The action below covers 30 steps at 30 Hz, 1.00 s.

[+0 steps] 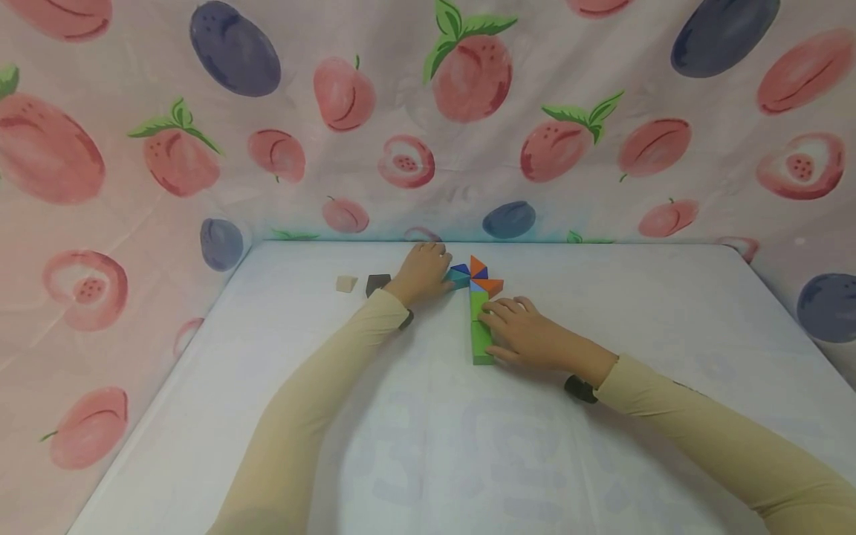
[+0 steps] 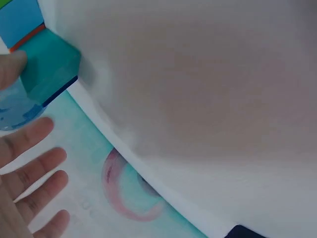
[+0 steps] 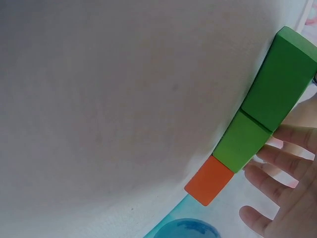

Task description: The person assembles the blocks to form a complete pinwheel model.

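Note:
Small wooden blocks form a pinwheel shape on the table: an upper orange triangular block (image 1: 478, 265), a second orange block (image 1: 493, 286), dark blue pieces (image 1: 459, 268), a light blue piece (image 1: 475, 285) and a teal block (image 1: 458, 279). Two green blocks (image 1: 481, 348) run end to end below it, like a stem. My left hand (image 1: 423, 273) is at the pinwheel's left side. In the left wrist view its thumb touches the teal block (image 2: 52, 64), fingers spread and fairly straight. My right hand (image 1: 528, 333) rests its loosely extended fingertips against the green blocks' right side (image 3: 242, 141).
A black block (image 1: 377, 284) lies just left of my left hand, and a small beige block (image 1: 345, 283) lies farther left. The white table (image 1: 428, 446) meets a fruit-patterned cloth (image 1: 408, 96) along its back edge.

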### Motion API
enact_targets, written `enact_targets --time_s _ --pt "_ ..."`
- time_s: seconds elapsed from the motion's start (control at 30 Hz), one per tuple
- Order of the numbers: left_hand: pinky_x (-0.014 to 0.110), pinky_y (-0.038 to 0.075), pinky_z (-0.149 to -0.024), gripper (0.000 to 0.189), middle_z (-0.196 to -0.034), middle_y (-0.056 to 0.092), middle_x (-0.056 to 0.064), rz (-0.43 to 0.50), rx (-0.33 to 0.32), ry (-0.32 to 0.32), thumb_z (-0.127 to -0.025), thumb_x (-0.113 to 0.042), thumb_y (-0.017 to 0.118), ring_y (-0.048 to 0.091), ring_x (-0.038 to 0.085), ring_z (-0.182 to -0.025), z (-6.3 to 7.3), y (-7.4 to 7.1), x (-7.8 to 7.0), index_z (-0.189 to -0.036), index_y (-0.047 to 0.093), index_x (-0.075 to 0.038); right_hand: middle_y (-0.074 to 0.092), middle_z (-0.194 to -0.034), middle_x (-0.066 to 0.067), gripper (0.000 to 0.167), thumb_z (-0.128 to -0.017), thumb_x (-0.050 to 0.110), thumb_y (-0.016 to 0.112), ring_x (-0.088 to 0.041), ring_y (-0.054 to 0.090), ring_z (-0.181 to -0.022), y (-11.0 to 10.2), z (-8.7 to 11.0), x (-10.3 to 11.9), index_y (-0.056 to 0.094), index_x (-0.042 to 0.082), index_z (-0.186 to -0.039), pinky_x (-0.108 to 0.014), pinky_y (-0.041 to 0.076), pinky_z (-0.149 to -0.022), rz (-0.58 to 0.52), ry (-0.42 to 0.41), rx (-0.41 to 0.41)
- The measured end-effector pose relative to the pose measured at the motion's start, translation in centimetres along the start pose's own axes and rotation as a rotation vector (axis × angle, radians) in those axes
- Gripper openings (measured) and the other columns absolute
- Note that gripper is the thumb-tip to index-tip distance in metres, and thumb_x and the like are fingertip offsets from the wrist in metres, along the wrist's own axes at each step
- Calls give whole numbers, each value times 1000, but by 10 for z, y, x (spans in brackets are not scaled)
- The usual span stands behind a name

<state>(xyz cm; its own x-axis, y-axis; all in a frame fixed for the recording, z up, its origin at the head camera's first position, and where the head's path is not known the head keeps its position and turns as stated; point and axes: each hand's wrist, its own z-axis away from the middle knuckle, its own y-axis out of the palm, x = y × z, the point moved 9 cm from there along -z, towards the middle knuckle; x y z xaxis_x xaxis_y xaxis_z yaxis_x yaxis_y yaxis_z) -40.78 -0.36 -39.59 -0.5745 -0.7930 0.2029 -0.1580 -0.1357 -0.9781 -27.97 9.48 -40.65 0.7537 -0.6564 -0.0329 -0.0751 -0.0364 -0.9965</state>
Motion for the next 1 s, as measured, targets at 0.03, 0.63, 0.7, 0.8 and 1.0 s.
enact_targets --time_s 0.03,0.63,0.7,0.8,1.0 --pt "42 35 -108 55 -126 54 11 7 4 -8 -88 -48 59 47 26 -123 -1 -1 1 -124 54 -7 48 -135 -15 55 -93 43 52 -32 42 -127 0 0 0 47 5 -132 -53 35 -102 -2 0 0" --pt "43 32 -111 47 -134 48 10 93 49 29 -88 -40 62 42 27 -127 -12 8 -10 -129 53 -19 46 -137 -15 55 -94 43 50 -33 41 -128 -2 1 1 46 5 -133 -55 34 -103 -14 6 23" --pt "43 32 -111 47 -134 48 10 91 47 34 -88 -40 62 42 27 -127 -12 9 -10 -129 53 -19 46 -137 -15 55 -94 43 50 -33 41 -128 -2 1 1 46 5 -133 -55 34 -103 -16 6 25" --pt "42 32 -110 48 -133 48 10 85 42 38 -88 -40 62 43 26 -126 -12 9 -11 -130 52 -18 45 -138 -16 55 -94 43 50 -33 40 -129 -1 0 1 45 4 -133 -55 33 -104 -18 8 31" --pt "42 35 -108 54 -130 50 12 54 35 7 -89 -44 60 46 27 -124 -9 4 -10 -129 50 -10 45 -139 -15 56 -94 43 50 -33 39 -130 1 0 -1 45 5 -134 -54 32 -105 -21 18 46"
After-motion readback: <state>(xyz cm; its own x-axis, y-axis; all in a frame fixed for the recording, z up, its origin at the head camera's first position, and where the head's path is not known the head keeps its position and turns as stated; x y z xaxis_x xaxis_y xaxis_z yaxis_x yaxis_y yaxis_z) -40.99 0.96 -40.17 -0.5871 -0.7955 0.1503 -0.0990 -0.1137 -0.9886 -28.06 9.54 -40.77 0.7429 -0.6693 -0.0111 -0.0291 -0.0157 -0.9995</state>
